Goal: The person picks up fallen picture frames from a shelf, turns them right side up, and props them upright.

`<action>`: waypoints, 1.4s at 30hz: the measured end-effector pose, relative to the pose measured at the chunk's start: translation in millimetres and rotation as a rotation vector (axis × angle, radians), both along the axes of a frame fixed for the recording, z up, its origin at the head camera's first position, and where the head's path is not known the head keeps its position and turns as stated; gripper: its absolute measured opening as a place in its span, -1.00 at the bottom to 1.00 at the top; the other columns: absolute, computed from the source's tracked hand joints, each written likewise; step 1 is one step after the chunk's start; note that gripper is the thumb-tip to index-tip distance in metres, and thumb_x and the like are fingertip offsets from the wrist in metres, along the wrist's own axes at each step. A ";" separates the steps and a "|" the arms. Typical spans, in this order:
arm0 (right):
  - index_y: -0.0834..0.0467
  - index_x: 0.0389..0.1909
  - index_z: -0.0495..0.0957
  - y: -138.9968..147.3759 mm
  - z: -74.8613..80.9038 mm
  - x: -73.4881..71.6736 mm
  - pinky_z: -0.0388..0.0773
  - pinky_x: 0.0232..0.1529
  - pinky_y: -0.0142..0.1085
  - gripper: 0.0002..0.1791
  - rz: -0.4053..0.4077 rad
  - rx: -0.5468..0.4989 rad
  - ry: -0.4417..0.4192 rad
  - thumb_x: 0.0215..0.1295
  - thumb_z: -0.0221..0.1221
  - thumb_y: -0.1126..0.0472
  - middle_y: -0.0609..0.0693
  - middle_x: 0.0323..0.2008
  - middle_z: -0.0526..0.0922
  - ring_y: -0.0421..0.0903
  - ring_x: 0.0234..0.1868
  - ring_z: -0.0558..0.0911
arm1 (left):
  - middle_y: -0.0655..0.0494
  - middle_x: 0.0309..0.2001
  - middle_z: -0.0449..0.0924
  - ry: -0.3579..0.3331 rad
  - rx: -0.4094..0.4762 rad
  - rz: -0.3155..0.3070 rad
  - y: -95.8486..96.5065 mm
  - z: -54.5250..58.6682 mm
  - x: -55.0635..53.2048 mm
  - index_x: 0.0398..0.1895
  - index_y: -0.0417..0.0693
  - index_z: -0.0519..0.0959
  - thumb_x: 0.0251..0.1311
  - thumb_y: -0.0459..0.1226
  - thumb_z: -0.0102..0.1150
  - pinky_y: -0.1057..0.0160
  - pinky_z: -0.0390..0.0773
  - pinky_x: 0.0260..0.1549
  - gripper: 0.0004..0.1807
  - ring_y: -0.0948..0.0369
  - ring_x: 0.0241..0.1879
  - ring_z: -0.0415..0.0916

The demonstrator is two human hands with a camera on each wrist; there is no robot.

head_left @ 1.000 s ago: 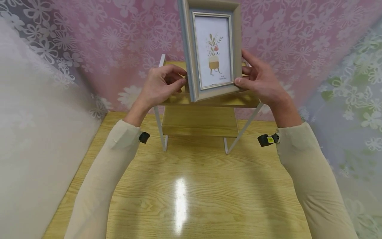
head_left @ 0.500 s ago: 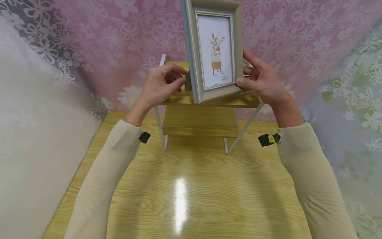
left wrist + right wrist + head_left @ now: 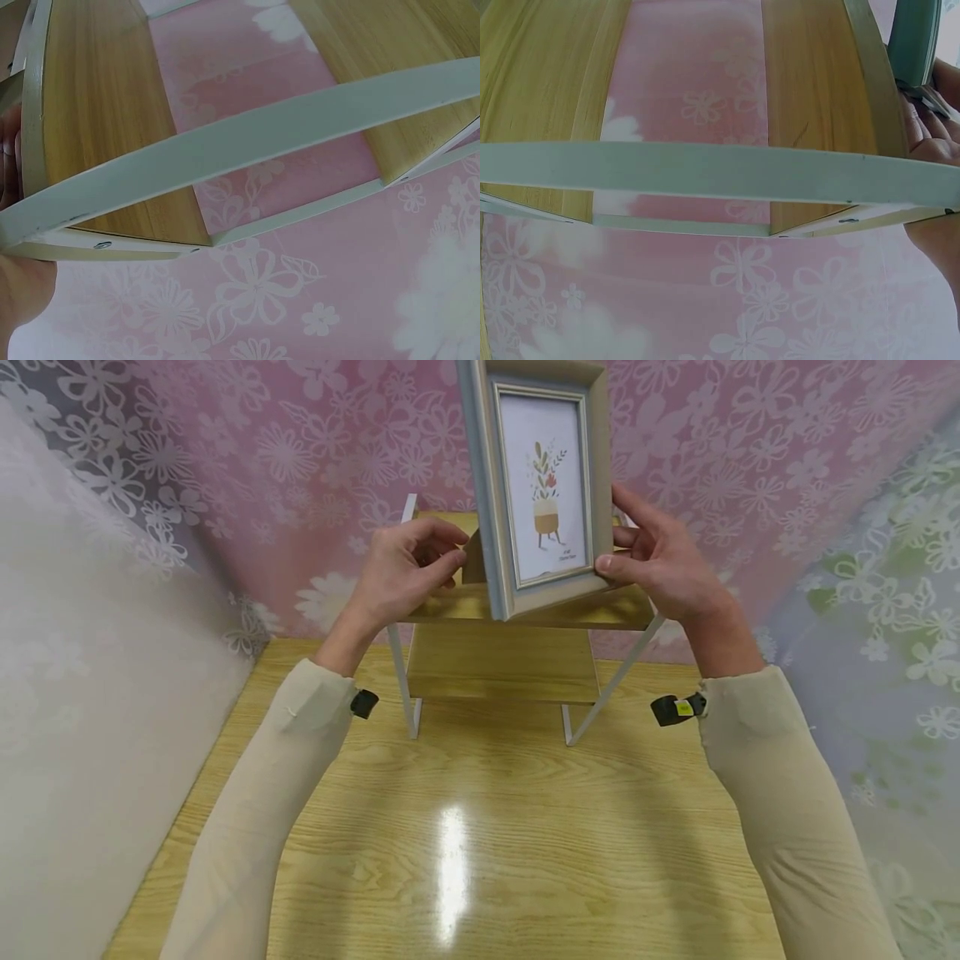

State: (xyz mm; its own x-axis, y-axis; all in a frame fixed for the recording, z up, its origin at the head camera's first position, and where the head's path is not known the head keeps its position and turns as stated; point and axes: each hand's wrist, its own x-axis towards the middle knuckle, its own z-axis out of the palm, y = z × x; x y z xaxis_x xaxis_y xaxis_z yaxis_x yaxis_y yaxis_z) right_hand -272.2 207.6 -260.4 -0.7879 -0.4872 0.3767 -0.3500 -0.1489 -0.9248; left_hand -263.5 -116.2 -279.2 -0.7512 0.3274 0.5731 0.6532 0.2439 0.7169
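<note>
While the right hand [image 3: 652, 560] grips the picture frame [image 3: 546, 485] at its lower right side, thumb on the front, the left hand [image 3: 408, 568] pinches the edge of a brown flap [image 3: 475, 564] behind the frame's left side. The frame is tilted over the upper board [image 3: 450, 607] of a white-legged shelf [image 3: 502, 660]; contact between frame and board cannot be determined.

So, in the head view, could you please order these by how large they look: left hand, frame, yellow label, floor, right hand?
1. Floor
2. Frame
3. Left hand and right hand: too alike to rank
4. Yellow label
</note>
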 end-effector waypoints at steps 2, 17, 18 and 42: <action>0.11 0.54 0.12 0.3 0.2 -0.2 0.66 -0.10 -0.36 -0.12 0.012 -0.005 0.001 0.24 0.08 0.68 0.10 0.26 0.53 -0.08 0.05 0.68 | -0.14 -0.41 0.68 -0.004 -0.003 0.009 -0.1 0.1 0.1 -0.09 -0.28 0.65 0.28 -0.40 0.24 0.39 0.57 -0.47 -0.82 0.17 -0.53 0.59; 0.11 0.54 0.13 0.9 0.2 0.9 0.66 -0.10 -0.35 -0.12 0.003 0.003 -0.004 0.24 0.08 0.67 0.10 0.24 0.55 -0.07 0.05 0.68 | -0.08 -0.35 0.68 0.008 -0.028 0.070 1.9 2.1 -0.2 -0.13 -0.27 0.64 0.33 -0.38 0.18 0.40 0.57 -0.47 -0.86 0.25 -0.52 0.59; 0.11 0.54 0.13 0.8 0.2 1.0 0.66 -0.10 -0.35 -0.12 0.004 0.001 -0.005 0.24 0.08 0.67 0.10 0.24 0.54 -0.07 0.05 0.68 | -0.09 -0.35 0.68 0.009 -0.026 0.068 2.0 1.9 -0.4 -0.13 -0.27 0.63 0.33 -0.38 0.18 0.40 0.58 -0.47 -0.87 0.25 -0.52 0.59; 0.19 0.55 0.08 -0.4 -1.3 0.8 0.67 -0.16 -0.36 -0.12 0.056 -0.076 -0.027 0.23 0.05 0.70 0.11 0.24 0.53 -0.07 0.02 0.68 | -0.03 -0.40 0.67 0.101 -0.132 0.145 0.0 -0.7 -2.4 -0.20 -0.27 0.63 0.33 -0.35 0.19 0.43 0.54 -0.42 -0.87 0.28 -0.55 0.54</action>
